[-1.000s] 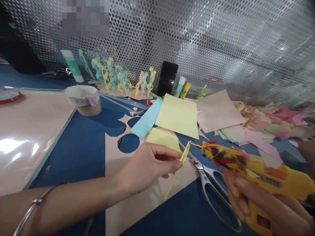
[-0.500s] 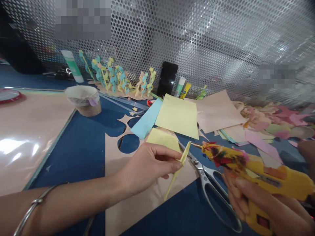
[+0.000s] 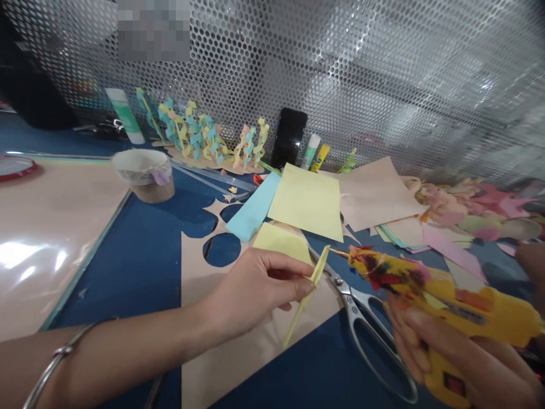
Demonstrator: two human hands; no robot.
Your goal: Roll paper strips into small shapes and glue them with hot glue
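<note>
Between its thumb and fingertips my left hand pinches a thin folded strip of yellow paper, held at a slant. My right hand is wrapped around the handle of a yellow glue gun, whose front is smeared with red and dark residue. Its metal nozzle lies very close to the strip's upper end; whether the two touch I cannot tell. Below both hands are silver scissors, their blades partly hidden behind the strip. Under my left hand lies a pale pink sheet with round holes cut from it.
Yellow and blue paper pieces lie ahead. A wrapped cup stands at left, near a clear-covered sheet. Behind are curly paper stems, a phone and glue sticks. Paper cutouts are piled right.
</note>
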